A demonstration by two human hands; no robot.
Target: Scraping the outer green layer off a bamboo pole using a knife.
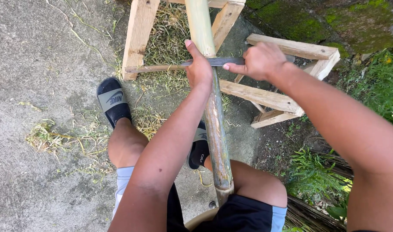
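The bamboo pole (213, 111) runs pale green up top, mottled brown and olive lower down; the blade (224, 61) dull grey; the wooden frame (138, 38) pale tan; the sandals (113, 102) black with grey straps; the shorts (243, 215) black with pale blue edging.

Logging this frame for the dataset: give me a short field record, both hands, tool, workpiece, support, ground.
left hand: pressed on the blade's far end, palm against the pole
right hand: fist closed on the blade's handle end
blade: dark, flat, lying across the pole
bamboo pole: greenish, running from the person's lap up over the frame
wooden frame: pale planks, under and behind the pole
ground: concrete with dry grass shavings
feet: black slide sandals
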